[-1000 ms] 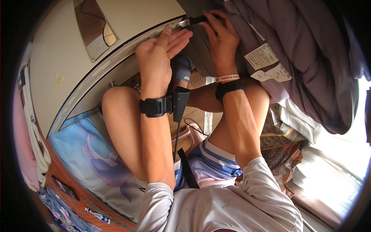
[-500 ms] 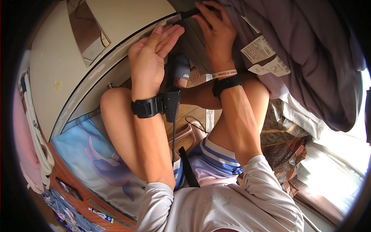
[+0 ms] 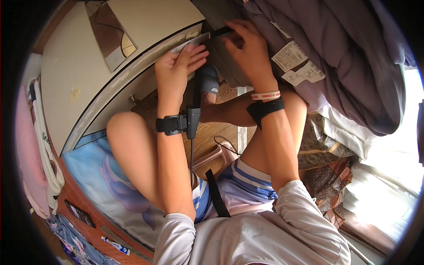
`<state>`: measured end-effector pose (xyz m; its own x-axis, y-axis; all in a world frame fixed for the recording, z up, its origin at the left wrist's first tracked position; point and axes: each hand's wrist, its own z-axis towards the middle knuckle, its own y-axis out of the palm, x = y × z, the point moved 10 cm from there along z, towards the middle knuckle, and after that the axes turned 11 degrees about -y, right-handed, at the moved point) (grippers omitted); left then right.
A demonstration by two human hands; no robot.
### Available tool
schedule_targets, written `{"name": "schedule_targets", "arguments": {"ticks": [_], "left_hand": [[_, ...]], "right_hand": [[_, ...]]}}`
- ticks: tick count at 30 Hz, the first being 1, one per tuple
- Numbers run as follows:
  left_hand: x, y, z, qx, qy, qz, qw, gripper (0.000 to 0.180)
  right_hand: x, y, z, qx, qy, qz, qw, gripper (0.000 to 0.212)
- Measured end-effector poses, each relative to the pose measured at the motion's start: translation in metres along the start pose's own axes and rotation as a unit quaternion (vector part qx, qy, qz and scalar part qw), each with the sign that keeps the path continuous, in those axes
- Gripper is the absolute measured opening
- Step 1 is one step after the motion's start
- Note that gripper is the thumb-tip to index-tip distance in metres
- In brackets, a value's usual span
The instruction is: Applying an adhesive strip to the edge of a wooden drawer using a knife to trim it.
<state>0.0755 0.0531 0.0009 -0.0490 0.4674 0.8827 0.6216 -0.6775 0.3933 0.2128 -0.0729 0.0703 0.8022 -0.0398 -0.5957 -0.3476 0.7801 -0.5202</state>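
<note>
In front of me a long thin grey strip point(image 3: 201, 41) with a black end point(image 3: 221, 31) lies close along the edge of a cream panel point(image 3: 66, 66). My right hand point(image 3: 254, 55) has its thumb and fingers curled around the black end. My left hand point(image 3: 174, 75) is against the grey part, palm showing, fingers stretched out to the right and thumb raised along it. How firmly it touches the strip cannot be seen. What kind of tool or part the strip is does not show. A black wrist strap with a box point(image 3: 192, 121) sits on my left wrist.
Dark purple bedding point(image 3: 344, 57) with white labels point(image 3: 289, 55) hangs at the right, above a brown patterned bag point(image 3: 324, 176). To the left lie a blue dolphin-print cloth point(image 3: 119, 176), a phone point(image 3: 80, 213) and a tube point(image 3: 115, 245). A slippered foot point(image 3: 206, 80) rests on the wood floor.
Both hands have come slightly nearer to me, and the strip with its black end has moved with them. My view has shifted a little. Right hand stays on the black end.
</note>
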Motion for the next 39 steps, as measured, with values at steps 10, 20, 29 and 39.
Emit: {"name": "schedule_targets", "arguments": {"ticks": [10, 20, 29, 39], "left_hand": [[0.007, -0.022, -0.029, 0.019, -0.052, 0.077, 0.996, 0.036], [0.010, -0.049, -0.051, 0.027, -0.081, 0.125, 0.988, 0.037], [0.020, -0.058, -0.063, 0.030, -0.073, 0.134, 0.988, 0.043], [0.022, -0.103, -0.084, 0.053, -0.043, 0.111, 0.992, 0.040]], "right_hand": [[-0.023, 0.042, 0.008, -0.055, 0.137, 0.039, 0.988, 0.037], [-0.004, 0.060, 0.002, -0.033, 0.203, 0.202, 0.958, 0.027], [0.001, 0.043, 0.002, -0.023, 0.177, 0.162, 0.971, 0.020], [-0.012, 0.071, -0.003, -0.068, 0.219, 0.052, 0.972, 0.046]]}}
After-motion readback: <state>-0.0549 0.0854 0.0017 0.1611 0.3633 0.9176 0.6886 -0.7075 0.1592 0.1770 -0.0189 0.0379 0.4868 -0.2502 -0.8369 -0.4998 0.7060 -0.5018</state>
